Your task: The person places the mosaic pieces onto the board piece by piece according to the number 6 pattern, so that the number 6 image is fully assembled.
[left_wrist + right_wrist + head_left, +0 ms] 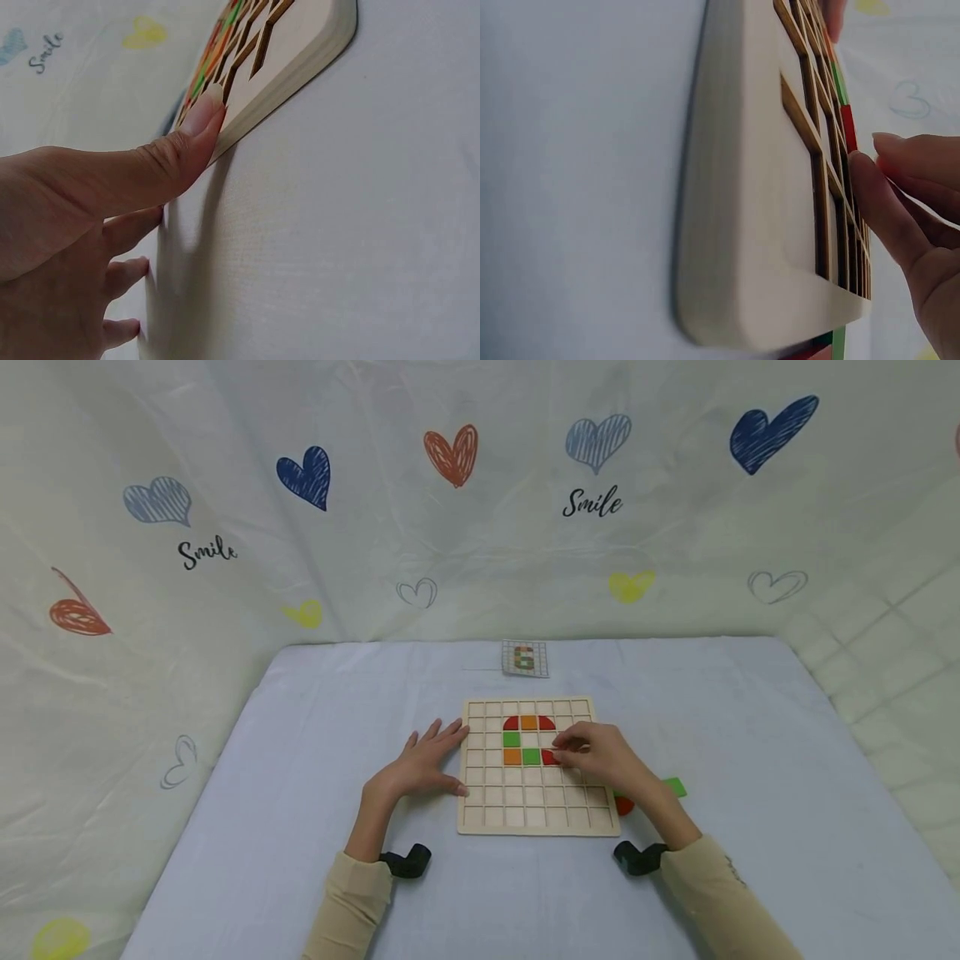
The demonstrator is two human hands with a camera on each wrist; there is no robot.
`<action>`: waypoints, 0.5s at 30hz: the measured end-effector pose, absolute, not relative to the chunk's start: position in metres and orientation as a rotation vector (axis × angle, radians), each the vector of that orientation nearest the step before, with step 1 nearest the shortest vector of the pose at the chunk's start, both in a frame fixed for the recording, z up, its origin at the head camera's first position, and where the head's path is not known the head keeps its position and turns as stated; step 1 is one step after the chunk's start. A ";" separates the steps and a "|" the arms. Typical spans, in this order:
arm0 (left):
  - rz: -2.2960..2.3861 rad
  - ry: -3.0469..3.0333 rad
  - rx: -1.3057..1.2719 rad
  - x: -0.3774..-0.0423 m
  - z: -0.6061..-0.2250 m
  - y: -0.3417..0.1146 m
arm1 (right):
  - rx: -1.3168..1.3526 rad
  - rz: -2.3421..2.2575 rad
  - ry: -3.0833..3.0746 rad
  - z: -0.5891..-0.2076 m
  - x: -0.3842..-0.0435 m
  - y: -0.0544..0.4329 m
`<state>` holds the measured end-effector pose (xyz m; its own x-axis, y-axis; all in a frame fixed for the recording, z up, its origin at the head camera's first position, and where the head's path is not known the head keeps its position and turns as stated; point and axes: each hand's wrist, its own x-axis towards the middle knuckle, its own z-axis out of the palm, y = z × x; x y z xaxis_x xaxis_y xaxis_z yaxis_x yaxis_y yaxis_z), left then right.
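"White-clothed bench [255,827]: where's the red tile [549,757]?"
"Touching the right hand [606,756], on the wooden grid board [540,831]; can't tell whether pinched. Left hand [422,770] splayed, touching the board."
"Handling?"
"Likely light, stiff: pinch its edges."

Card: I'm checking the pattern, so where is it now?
In the head view, the card lies centrally at the far edge of the table, beyond the board.
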<state>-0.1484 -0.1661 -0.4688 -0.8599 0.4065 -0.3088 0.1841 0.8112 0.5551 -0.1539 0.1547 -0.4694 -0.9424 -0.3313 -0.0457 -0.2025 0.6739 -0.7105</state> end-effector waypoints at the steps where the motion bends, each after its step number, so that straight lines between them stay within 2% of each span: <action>1: 0.731 2.578 0.440 -0.148 -0.469 -0.166 | -0.441 -1.121 2.710 -0.469 -0.154 0.155; 15: 0.748 2.573 0.429 -0.148 -0.468 -0.165 | -0.597 -1.101 2.706 -0.471 -0.151 0.152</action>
<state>-0.1479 -0.1650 -0.4679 -0.8621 0.4007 -0.3100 0.1722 0.8072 0.5646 -0.1514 0.1516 -0.4709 -0.9078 -0.4195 0.0027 -0.3022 0.6494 -0.6978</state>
